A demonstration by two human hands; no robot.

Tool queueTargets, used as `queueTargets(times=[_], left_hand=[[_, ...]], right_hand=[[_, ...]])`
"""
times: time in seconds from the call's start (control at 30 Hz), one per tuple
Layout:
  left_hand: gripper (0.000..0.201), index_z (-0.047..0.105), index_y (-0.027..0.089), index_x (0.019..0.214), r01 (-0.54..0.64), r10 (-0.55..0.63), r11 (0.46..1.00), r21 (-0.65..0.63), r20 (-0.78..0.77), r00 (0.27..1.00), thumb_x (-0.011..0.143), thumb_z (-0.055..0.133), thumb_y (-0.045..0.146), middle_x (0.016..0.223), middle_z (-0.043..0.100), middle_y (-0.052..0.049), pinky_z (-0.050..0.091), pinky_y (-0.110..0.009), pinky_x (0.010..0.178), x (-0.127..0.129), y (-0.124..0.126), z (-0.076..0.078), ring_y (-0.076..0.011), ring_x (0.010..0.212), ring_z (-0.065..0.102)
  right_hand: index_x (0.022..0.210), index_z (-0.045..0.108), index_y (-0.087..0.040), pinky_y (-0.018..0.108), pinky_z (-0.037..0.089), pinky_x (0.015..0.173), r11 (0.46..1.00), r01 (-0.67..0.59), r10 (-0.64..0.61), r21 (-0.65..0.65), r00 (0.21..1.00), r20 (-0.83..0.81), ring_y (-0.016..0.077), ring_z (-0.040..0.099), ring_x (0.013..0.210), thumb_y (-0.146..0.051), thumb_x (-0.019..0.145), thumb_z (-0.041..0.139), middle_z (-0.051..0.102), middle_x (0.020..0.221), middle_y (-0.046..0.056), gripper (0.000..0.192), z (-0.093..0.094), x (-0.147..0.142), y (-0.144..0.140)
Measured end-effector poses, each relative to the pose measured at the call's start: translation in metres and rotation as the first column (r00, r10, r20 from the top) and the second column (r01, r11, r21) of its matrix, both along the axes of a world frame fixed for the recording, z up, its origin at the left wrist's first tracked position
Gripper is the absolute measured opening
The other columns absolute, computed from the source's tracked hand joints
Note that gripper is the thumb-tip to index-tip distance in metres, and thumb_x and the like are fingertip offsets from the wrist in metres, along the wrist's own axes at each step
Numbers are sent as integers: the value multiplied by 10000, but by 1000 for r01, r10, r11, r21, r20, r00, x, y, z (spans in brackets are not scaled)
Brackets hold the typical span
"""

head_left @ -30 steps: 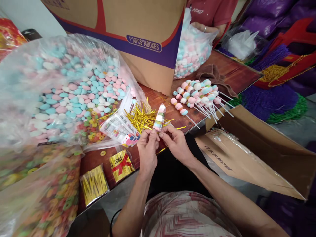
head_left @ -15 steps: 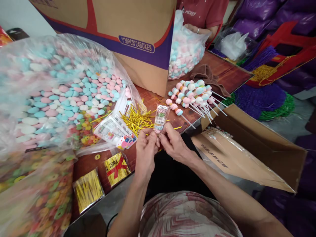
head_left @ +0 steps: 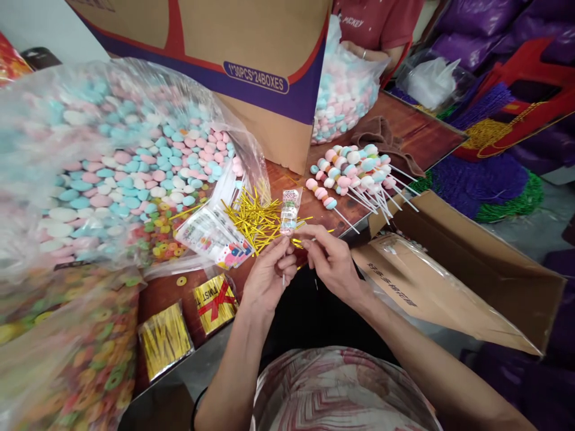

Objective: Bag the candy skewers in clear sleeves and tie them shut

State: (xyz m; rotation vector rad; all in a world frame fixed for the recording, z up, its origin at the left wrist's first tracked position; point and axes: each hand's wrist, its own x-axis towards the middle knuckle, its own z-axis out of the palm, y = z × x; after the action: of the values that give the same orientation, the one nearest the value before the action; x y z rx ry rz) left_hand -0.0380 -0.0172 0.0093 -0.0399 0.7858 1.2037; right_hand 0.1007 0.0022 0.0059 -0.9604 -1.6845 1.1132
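Note:
My left hand is closed around the lower end of a marshmallow skewer in a clear printed bag. It stands upright, its white stick showing below my fingers. Beside the bag's neck, my right hand pinches a gold twist tie between thumb and forefinger. Whether the tie goes fully round the neck is hidden. Just behind my left hand lie a loose heap of gold twist ties and a fanned stack of printed bags. Unwrapped marshmallow skewers are piled beyond my right hand.
A big bag of pastel marshmallows and a bag of ring gummies fill the left. Packs of twist ties lie near the edge. A tall carton stands behind, an open box at right. Another person sits opposite.
My right hand has drawn slightly right, away from the left, and the gold tie now shows in its fingers. My left hand has turned, exposing the stick's end. The view has shifted slightly.

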Motion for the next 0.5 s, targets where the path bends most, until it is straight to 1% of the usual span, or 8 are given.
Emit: queueTargets(times=[0.03, 0.07, 0.1, 0.17, 0.23, 0.3, 0.4, 0.5], left_hand=[[189, 639, 119, 820, -4, 6, 1000, -28, 42, 999, 705, 787, 92, 639, 506, 45, 277, -83, 391, 0, 0, 1, 12, 445, 355], [189, 634, 126, 833, -6, 10, 999, -51, 76, 997, 716, 774, 78, 632, 488, 55, 277, -85, 385, 0, 1, 2, 9, 442, 354], [183, 631, 131, 846, -2, 9, 998, -66, 100, 995, 731, 760, 70, 627, 475, 62, 278, -88, 382, 0, 1, 4, 7, 440, 355], [152, 628, 137, 861, 11, -2, 997, -77, 121, 993, 770, 728, 68, 628, 473, 62, 286, -90, 379, 0, 1, 6, 4, 438, 359], [117, 625, 136, 853, 24, -13, 996, -80, 129, 992, 795, 706, 74, 640, 493, 53, 299, -91, 383, 1, 1, 8, 5, 438, 363], [113, 624, 134, 842, 38, -26, 996, -80, 147, 989, 794, 712, 82, 644, 504, 50, 312, -90, 390, 3, 0, 9, 3, 443, 374], [168, 629, 145, 838, 32, -25, 998, -49, 145, 989, 747, 766, 109, 663, 533, 52, 330, -98, 404, 10, -3, 9, -2, 461, 402], [234, 659, 168, 877, -14, 12, 999, 47, 52, 999, 704, 816, 154, 756, 612, 35, 435, -135, 504, 21, -4, 7, -29, 555, 515]], right_hand=[[1068, 652, -229, 298, 541, 702, 986, 23, -36, 164, 996, 81, 150, 657, 817, -202, 977, 429, 681, 990, 61, 242, -2, 3, 1], [1088, 669, -233, 335, 539, 794, 952, 21, -69, 306, 987, 147, 177, 658, 935, -162, 968, 424, 685, 1059, 81, 282, -4, 5, 3], [1094, 682, -232, 362, 527, 847, 911, -4, -89, 412, 975, 205, 197, 649, 1003, -137, 958, 424, 688, 1099, 94, 307, -5, 7, 4], [1107, 690, -233, 386, 509, 843, 847, -67, -117, 527, 944, 309, 218, 653, 1004, -127, 942, 451, 705, 1097, 98, 309, -7, 10, 8], [1105, 690, -242, 390, 485, 797, 817, -99, -153, 568, 912, 380, 226, 660, 966, -154, 934, 495, 719, 1088, 90, 274, -7, 12, 10], [1066, 693, -251, 379, 458, 756, 810, -87, -192, 580, 895, 403, 219, 660, 922, -179, 940, 508, 730, 1065, 77, 236, -6, 12, 11], [972, 684, -249, 361, 426, 716, 792, -57, -225, 608, 898, 379, 197, 645, 841, -186, 953, 486, 734, 986, 63, 208, -1, 12, 12], [915, 646, -221, 371, 410, 721, 768, -1, -274, 641, 903, 330, 206, 620, 808, -165, 939, 478, 713, 916, 79, 179, 4, 10, 9]])
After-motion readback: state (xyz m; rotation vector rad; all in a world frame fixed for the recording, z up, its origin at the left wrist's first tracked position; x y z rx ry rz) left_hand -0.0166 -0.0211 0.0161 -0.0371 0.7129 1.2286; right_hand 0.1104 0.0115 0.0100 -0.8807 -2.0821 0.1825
